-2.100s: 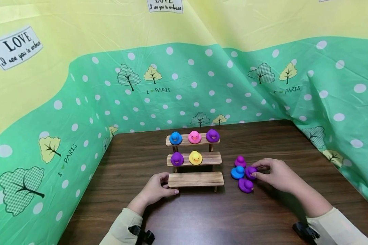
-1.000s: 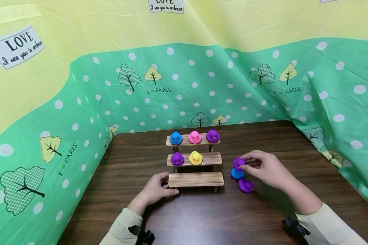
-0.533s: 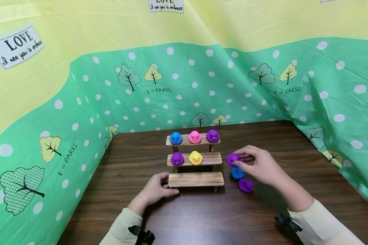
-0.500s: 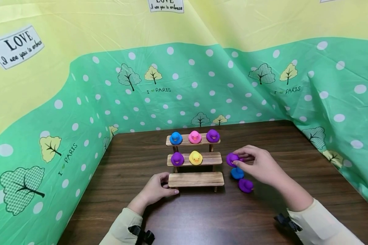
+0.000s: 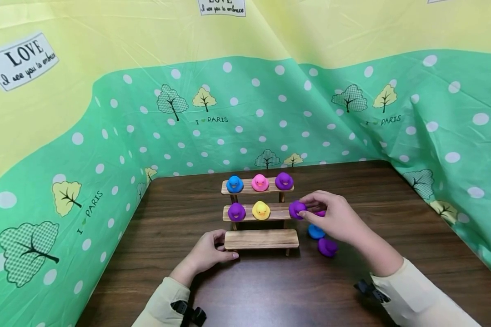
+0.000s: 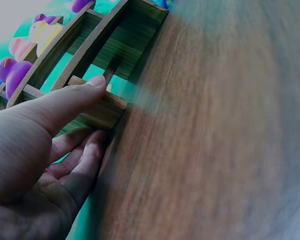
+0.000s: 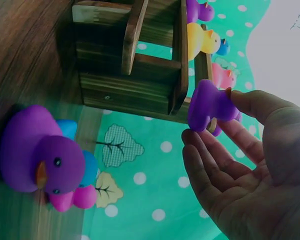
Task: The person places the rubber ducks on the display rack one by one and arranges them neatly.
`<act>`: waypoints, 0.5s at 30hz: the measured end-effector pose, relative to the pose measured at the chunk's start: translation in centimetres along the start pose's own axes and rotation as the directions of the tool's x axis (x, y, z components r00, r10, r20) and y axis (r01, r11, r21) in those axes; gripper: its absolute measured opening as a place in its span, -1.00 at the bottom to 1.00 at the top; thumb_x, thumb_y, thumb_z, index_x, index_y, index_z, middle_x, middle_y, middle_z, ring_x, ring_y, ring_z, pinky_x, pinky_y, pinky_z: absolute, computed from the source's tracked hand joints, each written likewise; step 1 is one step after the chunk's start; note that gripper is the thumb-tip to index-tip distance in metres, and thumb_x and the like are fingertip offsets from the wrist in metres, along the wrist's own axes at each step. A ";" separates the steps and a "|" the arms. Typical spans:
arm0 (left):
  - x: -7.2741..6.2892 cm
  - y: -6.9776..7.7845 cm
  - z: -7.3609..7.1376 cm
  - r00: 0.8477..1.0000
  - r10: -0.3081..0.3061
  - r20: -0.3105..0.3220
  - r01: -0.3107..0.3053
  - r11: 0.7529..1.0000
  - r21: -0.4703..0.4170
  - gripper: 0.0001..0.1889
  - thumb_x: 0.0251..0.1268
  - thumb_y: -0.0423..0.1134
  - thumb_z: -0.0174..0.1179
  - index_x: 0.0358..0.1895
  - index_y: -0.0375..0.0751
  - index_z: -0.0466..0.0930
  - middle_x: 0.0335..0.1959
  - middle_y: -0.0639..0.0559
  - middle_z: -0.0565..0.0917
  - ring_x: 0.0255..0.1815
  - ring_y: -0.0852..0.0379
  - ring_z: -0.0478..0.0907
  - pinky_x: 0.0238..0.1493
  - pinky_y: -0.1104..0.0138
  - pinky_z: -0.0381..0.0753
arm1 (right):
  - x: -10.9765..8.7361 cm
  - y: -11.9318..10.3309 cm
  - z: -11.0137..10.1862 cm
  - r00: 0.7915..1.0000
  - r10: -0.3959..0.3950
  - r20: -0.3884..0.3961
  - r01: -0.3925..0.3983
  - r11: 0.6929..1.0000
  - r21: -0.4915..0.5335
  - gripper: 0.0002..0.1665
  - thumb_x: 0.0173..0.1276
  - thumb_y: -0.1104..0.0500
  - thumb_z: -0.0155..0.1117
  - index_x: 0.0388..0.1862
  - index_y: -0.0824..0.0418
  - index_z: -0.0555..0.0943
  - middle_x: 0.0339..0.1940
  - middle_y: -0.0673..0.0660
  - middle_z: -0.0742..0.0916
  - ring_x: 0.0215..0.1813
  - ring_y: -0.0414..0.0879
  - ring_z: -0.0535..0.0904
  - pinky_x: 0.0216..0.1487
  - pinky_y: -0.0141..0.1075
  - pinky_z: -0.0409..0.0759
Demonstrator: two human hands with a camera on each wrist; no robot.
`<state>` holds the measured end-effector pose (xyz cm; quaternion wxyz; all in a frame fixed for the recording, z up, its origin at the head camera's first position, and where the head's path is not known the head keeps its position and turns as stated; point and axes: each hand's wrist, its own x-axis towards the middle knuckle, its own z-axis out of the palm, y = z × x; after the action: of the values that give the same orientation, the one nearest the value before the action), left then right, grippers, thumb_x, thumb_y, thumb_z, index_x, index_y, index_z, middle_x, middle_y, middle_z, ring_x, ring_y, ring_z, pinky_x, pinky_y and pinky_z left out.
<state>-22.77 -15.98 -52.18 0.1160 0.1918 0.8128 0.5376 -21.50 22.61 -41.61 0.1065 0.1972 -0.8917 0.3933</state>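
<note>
1. One purple duck is pinched in the right hand at the right end of the middle step, seemingly by its upper part to free the base; I cannot tell whether it touches.
2. I read it as upright; its beak and long axis I cannot make out.
3. Left hand grips the wooden stand low down, I judge to steady it.
4. Three loose ducks sit right of it on the table.
</note>
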 end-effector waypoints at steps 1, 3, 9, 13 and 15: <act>0.0 0.0 0.0 1.000 -0.001 0.000 0.001 1.000 0.003 -0.48 0.10 -0.30 0.63 0.12 -0.31 0.65 -0.11 0.00 0.73 -0.06 0.13 0.68 -0.01 0.36 0.69 | 0.1 -0.1 0.1 1.000 0.000 0.002 0.000 1.000 -0.005 -0.73 0.37 0.13 0.56 0.02 0.02 0.75 -0.05 -0.05 0.77 -0.07 -0.13 0.74 -0.09 -0.16 0.76; 0.0 0.0 0.0 1.000 -0.002 0.001 0.002 1.000 0.011 -0.49 0.10 -0.29 0.63 0.11 -0.31 0.65 -0.11 0.00 0.73 -0.06 0.13 0.68 -0.01 0.36 0.69 | 0.2 -0.3 0.3 1.000 -0.004 0.007 0.004 1.000 -0.009 -0.73 0.37 0.13 0.56 0.02 0.01 0.75 -0.05 -0.06 0.77 -0.07 -0.14 0.73 -0.10 -0.14 0.76; 0.0 0.0 0.0 1.000 -0.007 0.006 0.007 1.000 -0.001 -0.48 0.10 -0.30 0.63 0.12 -0.32 0.64 -0.10 0.00 0.74 -0.05 0.14 0.68 -0.03 0.38 0.68 | 0.7 -0.9 0.7 1.000 -0.024 0.020 0.024 1.000 0.006 -0.73 0.35 0.14 0.57 0.01 -0.01 0.76 -0.05 -0.09 0.77 -0.09 -0.17 0.73 -0.17 -0.19 0.74; 0.1 -0.2 0.0 1.000 -0.006 0.007 0.006 1.000 -0.014 -0.47 0.10 -0.31 0.63 0.13 -0.34 0.64 -0.09 -0.02 0.74 -0.05 0.13 0.68 -0.04 0.39 0.68 | 1.0 -1.3 1.0 0.999 -0.021 0.024 0.020 0.999 0.027 -0.74 0.35 0.14 0.57 0.00 0.00 0.77 -0.06 -0.09 0.77 -0.10 -0.17 0.74 -0.16 -0.26 0.73; 0.1 -0.2 0.0 1.000 -0.005 0.006 0.005 1.000 -0.011 -0.47 0.10 -0.30 0.63 0.13 -0.33 0.64 -0.09 -0.01 0.74 -0.05 0.14 0.68 -0.04 0.39 0.68 | 1.1 -1.3 1.2 0.999 -0.023 0.023 0.022 0.999 0.031 -0.74 0.35 0.13 0.57 0.00 0.02 0.78 -0.07 -0.08 0.78 -0.11 -0.16 0.74 -0.14 -0.24 0.74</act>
<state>-22.92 -15.98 -52.41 0.1207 0.1905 0.8101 0.5412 -21.97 20.60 -41.18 0.0974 0.2135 -0.8843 0.4036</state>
